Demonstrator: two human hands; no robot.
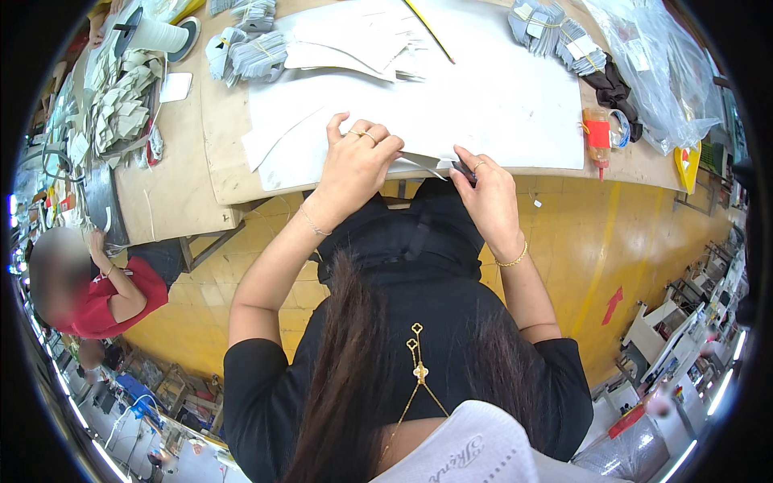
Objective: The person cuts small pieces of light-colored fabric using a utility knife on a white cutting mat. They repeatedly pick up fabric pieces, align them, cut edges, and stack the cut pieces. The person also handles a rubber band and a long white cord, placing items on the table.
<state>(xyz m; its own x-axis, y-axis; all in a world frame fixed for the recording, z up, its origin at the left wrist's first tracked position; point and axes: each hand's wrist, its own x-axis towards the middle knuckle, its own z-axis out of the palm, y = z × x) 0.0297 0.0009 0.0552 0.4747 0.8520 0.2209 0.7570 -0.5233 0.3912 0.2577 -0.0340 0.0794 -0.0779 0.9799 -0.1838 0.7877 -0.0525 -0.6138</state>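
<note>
Yellow floor (564, 241) is showing below the table (227, 149). The left hand (358, 161) is pinching one end of a white piece (424, 160); the right hand (489, 197) is gripping a dark tool (464, 170) beside the other.

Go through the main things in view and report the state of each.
Left hand: bent, grip partly hidden.
Right hand: closed on small dark tool.
Small dark tool: held, mostly hidden.
White pieces: loose, overlapping.
Grey bundles: banded.
Yellow pencil: lying flat.
Red-labelled bottle: on its side.
Clear plastic bag: crumpled.
White spool: wound.
</note>
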